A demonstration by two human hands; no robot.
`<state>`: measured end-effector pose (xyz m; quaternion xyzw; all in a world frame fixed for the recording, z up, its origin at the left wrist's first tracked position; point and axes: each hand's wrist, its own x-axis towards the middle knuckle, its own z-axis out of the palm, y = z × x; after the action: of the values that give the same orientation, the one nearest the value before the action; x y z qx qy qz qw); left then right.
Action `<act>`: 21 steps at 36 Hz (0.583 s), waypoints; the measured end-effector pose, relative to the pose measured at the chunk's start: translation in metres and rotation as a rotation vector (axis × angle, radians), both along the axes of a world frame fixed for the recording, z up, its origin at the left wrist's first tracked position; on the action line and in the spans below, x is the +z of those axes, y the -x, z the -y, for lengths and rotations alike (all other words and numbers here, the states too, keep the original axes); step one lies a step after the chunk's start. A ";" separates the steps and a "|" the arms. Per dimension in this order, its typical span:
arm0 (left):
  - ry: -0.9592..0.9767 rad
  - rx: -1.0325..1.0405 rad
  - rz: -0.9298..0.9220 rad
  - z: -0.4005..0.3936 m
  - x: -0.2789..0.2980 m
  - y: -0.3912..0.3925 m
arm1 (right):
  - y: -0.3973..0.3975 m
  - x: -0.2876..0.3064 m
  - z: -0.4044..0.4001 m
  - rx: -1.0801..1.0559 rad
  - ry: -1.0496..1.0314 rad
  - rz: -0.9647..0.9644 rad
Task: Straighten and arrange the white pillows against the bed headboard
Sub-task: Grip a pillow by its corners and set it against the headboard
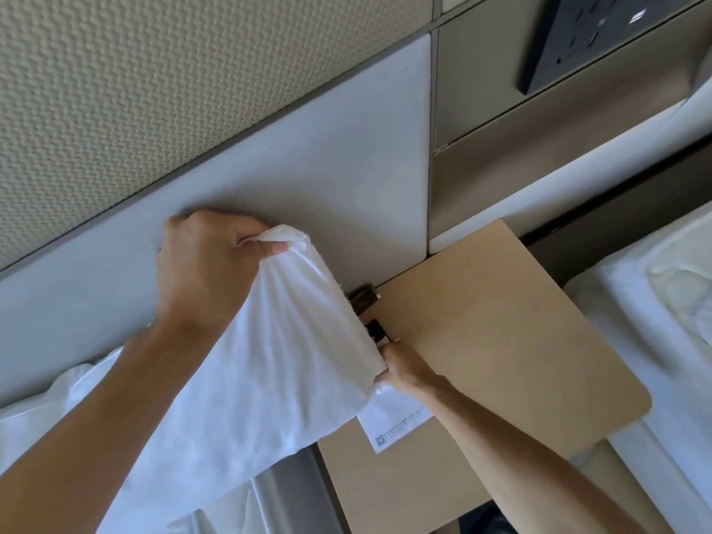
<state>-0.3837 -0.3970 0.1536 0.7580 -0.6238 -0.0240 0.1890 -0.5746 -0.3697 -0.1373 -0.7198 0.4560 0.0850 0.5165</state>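
A white pillow [269, 364] lies tilted against the pale padded headboard [308, 179], its right end raised. My left hand [208, 264] is closed on the pillow's upper right corner, pinching the bunched fabric next to the headboard. My right hand [404, 370] grips the pillow's lower right corner, just over the bedside table. More white bedding [65, 391] shows under my left forearm at the left.
A tan bedside table [501, 341] stands right of the bed, with a white printed card [397, 422] and small dark items [370, 314] by the pillow's edge. A second bed [655, 310] lies at far right. A black socket panel [601, 36] is on the wall.
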 end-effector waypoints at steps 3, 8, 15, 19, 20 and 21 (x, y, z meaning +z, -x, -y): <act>0.019 0.006 0.057 -0.002 0.001 0.002 | 0.010 0.006 0.000 0.088 0.160 -0.081; 0.021 0.030 0.066 -0.002 0.002 0.003 | 0.023 0.009 -0.008 0.090 0.280 -0.167; 0.002 0.053 0.035 -0.002 0.003 0.004 | 0.031 0.005 -0.013 -0.017 0.189 -0.152; -0.047 0.102 -0.007 -0.002 0.007 0.008 | 0.039 0.002 -0.014 -0.013 0.156 -0.121; -0.055 0.116 -0.014 -0.001 0.009 0.009 | 0.040 0.002 -0.015 -0.008 0.164 -0.122; -0.061 0.132 -0.015 -0.001 0.010 0.011 | 0.040 0.001 -0.016 -0.003 0.177 -0.124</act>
<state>-0.3946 -0.3957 0.1636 0.8025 -0.5702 -0.0360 0.1717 -0.6142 -0.3539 -0.1361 -0.7553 0.4939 0.0878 0.4218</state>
